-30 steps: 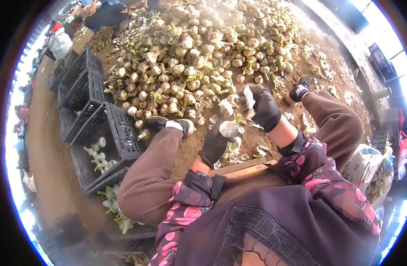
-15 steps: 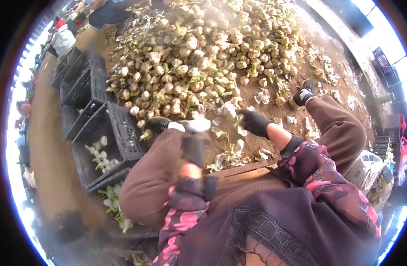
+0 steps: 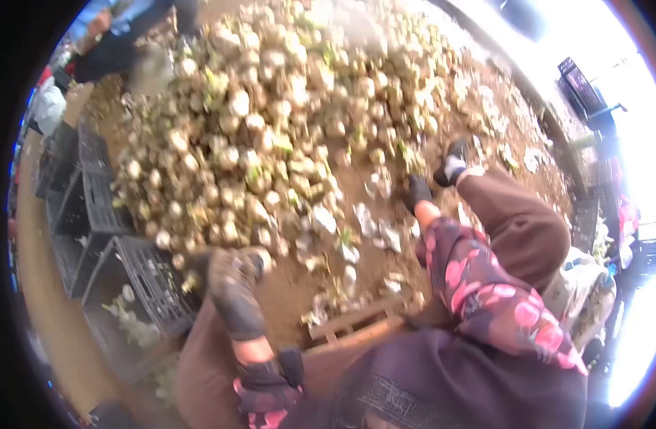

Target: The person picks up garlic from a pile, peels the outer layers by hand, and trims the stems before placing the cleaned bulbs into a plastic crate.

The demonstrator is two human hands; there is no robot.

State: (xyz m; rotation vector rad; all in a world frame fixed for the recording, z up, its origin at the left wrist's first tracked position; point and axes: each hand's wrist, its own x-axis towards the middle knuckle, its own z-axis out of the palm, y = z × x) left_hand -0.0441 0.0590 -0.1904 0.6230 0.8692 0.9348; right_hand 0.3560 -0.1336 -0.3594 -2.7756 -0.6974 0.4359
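Note:
My left hand (image 3: 233, 289), in a dark, soiled glove, is smeared by motion above my left knee, beside the near edge of a large heap of garlic bulbs (image 3: 228, 157). I cannot tell whether a bulb is in its fingers. Out in front to the right, my right hand (image 3: 417, 193) wears a black glove and reaches low near the foot. Its fingertips point away from me and overlap loose bulbs and leaves at the heap's edge. White papery peelings (image 3: 385, 236) lie on the soil between the hands.
Black plastic crates (image 3: 153, 286) line the left side, the nearest holding white bulbs with stems (image 3: 131, 322). A wooden slatted piece (image 3: 356, 322) lies before my lap. A white sack (image 3: 582, 286) stands at my right. Another person's hand (image 3: 99, 25) shows at upper left.
The view has shifted and blurred. My left hand has moved left, over the knee; the white thing seen at it earlier no longer shows. My right arm has stretched farther forward.

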